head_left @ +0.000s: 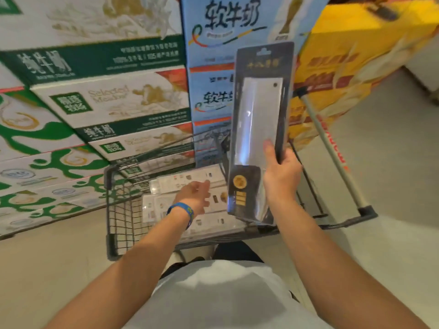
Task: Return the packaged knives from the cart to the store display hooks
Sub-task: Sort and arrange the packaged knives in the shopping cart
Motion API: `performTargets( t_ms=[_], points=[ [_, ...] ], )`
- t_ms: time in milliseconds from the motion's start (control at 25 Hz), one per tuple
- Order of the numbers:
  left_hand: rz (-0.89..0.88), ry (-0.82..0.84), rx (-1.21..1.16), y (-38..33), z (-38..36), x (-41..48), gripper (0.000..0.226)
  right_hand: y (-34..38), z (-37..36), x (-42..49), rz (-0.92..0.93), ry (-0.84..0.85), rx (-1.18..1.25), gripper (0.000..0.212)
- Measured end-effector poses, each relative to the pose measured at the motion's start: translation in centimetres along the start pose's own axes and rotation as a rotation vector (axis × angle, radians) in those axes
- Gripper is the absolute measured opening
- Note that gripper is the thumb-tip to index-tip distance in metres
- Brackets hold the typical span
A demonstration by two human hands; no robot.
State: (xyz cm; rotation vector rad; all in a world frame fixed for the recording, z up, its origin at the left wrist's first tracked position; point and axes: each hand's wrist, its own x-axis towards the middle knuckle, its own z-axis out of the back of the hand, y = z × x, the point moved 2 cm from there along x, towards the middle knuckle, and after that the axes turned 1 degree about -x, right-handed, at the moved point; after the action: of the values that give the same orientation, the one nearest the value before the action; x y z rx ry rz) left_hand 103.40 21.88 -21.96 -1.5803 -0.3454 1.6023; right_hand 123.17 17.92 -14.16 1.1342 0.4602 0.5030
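Note:
My right hand (281,173) grips a packaged cleaver (260,115) by its right edge, thumb across the front. The dark card stands upright above the cart, blade up, handle end down. My left hand (196,194), with a blue wristband, hovers with loosely curled fingers over the wire cart (118,217) and holds nothing. In the cart lie several more packaged knives (190,181), white backs up. No display hooks are in view.
Stacked milk cartons (95,103) rise like a wall to the left and behind the cart. Blue cartons (213,32) stand straight ahead, yellow boxes (344,55) to the right. The cart's handle (332,150) slants down at right. Pale floor lies to the right and below.

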Motion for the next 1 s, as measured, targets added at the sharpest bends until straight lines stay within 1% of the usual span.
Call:
performTargets(
  t_ms=[120,200,240,320,400,480,520,600,640,720,840,880,920,960,1000],
  points=[
    [0.040,0.114,0.189,-0.7,-4.1,0.7,0.040,-0.6,3.4,2.5,0.011,-0.105,-0.059,0.040],
    [0.010,0.130,0.373,-1.0,-6.0,1.5,0.044,-1.2,4.3,3.8,0.050,-0.116,-0.151,0.043],
    [-0.006,0.114,0.421,-1.0,-6.6,1.8,0.041,-1.8,4.2,4.2,0.063,-0.096,-0.214,0.044],
    [-0.037,0.090,0.419,-0.4,-7.1,2.0,0.029,-3.4,3.1,4.5,0.049,0.018,-0.369,0.042],
    [-0.056,0.092,0.373,0.1,-6.8,1.6,0.025,-5.4,0.9,3.7,0.021,0.184,-0.516,0.038],
    [-0.001,0.157,0.351,0.0,-6.2,1.1,0.030,-7.7,-1.2,2.2,0.066,0.293,-0.656,0.036],
    [0.024,0.200,0.379,0.0,-5.9,0.9,0.034,-8.8,-2.1,1.4,0.094,0.332,-0.696,0.033],
    [0.060,0.244,0.447,-0.1,-5.3,0.5,0.038,-10.5,-3.9,0.5,0.102,0.444,-0.738,0.028],
    [0.074,0.259,0.436,-0.2,-5.1,0.4,0.038,-11.0,-4.5,0.5,0.080,0.488,-0.760,0.025],
    [0.105,0.280,0.394,-0.1,-5.0,0.2,0.038,-11.2,-5.0,0.9,0.002,0.524,-0.781,0.020],
    [0.085,0.282,0.382,0.1,-4.7,0.0,0.042,-10.7,-4.8,1.1,-0.080,0.573,-0.760,0.024],
    [0.074,0.277,0.375,0.5,-4.4,-0.1,0.046,-10.0,-4.7,0.8,-0.077,0.556,-0.761,0.031],
    [0.066,0.264,0.357,1.1,-3.7,-0.1,0.049,-9.0,-4.5,0.4,-0.036,0.489,-0.759,0.039],
    [0.072,0.241,0.309,2.0,-3.0,-0.1,0.052,-7.8,-4.5,-0.2,0.044,0.387,-0.737,0.043],
    [0.097,0.208,0.239,3.4,-1.7,0.0,0.054,-6.3,-4.8,-1.1,0.142,0.298,-0.663,0.040]
  ],
)
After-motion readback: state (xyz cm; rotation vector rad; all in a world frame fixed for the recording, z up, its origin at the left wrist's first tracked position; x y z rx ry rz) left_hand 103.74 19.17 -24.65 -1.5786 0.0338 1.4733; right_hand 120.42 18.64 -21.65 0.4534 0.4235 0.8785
